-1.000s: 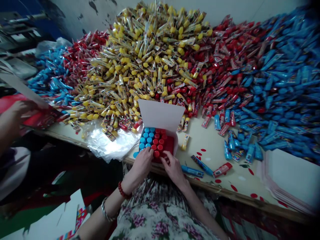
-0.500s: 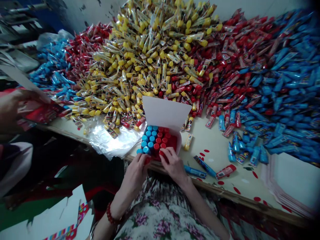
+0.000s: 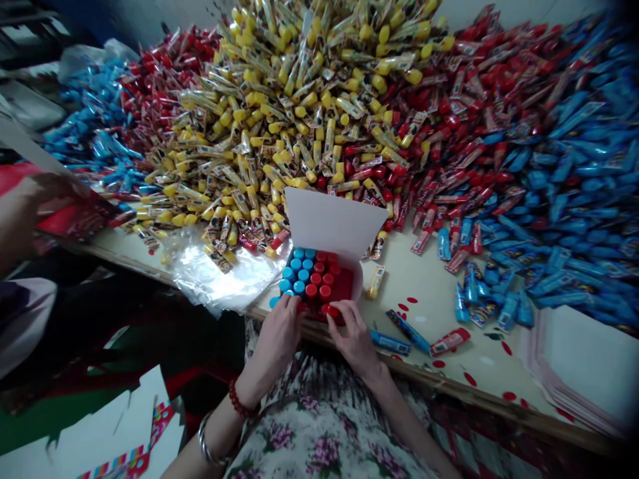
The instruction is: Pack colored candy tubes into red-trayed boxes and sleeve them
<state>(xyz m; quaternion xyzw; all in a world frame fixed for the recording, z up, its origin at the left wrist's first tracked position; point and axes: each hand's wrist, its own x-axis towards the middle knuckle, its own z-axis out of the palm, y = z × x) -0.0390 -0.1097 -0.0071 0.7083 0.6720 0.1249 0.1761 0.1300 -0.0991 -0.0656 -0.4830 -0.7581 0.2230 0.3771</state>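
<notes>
From the head view, the left hand [image 3: 277, 336] pressed half-closed fingers [image 3: 292, 313] against blue-capped plastic tubes [image 3: 297, 276]. The right hand's [image 3: 353, 340] curled fingertips [image 3: 339, 310] touched red-capped plastic tubes [image 3: 322, 283], packed upright in an open white cardboard box [image 3: 332, 223] at the cream table's [image 3: 419, 293] edge; any grip was unclear.
</notes>
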